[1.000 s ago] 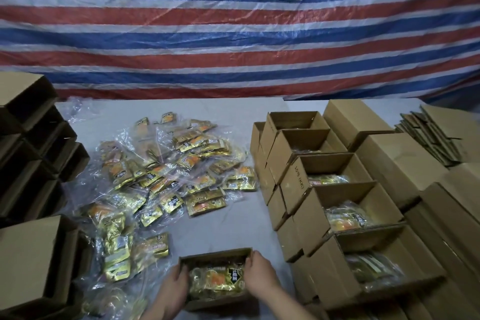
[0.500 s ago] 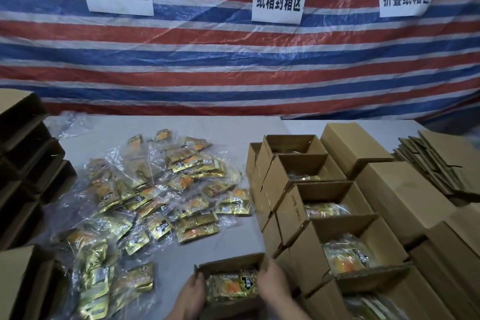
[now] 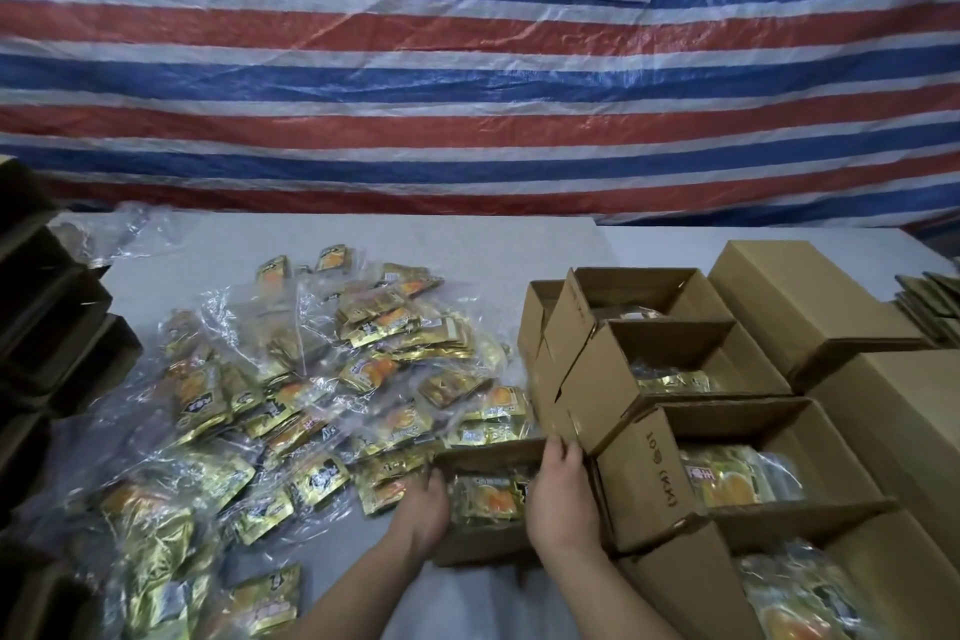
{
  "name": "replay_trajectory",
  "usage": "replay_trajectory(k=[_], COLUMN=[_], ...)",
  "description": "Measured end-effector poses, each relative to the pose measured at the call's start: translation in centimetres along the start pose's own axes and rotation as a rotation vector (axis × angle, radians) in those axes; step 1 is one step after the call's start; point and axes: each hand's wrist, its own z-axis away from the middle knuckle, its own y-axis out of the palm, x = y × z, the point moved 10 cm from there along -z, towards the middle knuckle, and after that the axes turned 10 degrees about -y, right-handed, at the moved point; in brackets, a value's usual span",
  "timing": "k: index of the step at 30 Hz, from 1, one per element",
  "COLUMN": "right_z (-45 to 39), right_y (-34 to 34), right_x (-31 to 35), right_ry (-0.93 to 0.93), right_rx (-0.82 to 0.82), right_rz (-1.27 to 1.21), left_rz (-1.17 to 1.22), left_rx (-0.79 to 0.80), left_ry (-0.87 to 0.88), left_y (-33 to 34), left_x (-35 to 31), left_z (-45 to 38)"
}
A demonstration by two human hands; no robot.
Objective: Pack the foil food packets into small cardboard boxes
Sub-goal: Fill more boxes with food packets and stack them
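While both hands clasp small box (image 3: 485, 543), foil packet (image 3: 485, 499) lies inside, between left grip (image 3: 423, 509) and right grip (image 3: 563, 499).

I see matt brown cardboard on the small box (image 3: 488, 543) and its neighbours (image 3: 618, 395); the foil packets (image 3: 363, 374) gleam gold inside crinkled clear plastic bags (very glossy). The surface (image 3: 415, 239) looks matt grey, the striped tarpaulin (image 3: 467, 94) woven plastic with a slight sheen.

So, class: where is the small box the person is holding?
Low centre, the small brown cardboard box sits between both hands, foil packets left, packed boxes right.
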Motion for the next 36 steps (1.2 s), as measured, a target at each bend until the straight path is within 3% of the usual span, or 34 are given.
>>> replay_trajectory(k=[12, 24, 31, 36], right_z=[-3.8, -2.1, -1.6, -1.3], right_y=[0.7, 0.5, 1.5, 1.4], right_x=[0.6, 1.4, 1.8, 1.7], right_ry=[-0.065, -0.136, -0.156, -0.153], right_rx=[0.001, -0.016, 0.162, 0.215], right_rz=[0.025, 0.075, -0.016, -0.037], left_rz=[-0.016, -0.047, 0.015, 0.043], left_rx=[-0.003, 0.141, 0.211, 0.185], left_ry=[0.051, -0.065, -0.091, -0.001], left_y=[0.5, 0.5, 1.5, -0.4], left_x=[-2.8, -1.4, -1.6, -1.7], left_z=[-2.9, -2.1, -1.1, -0.3])
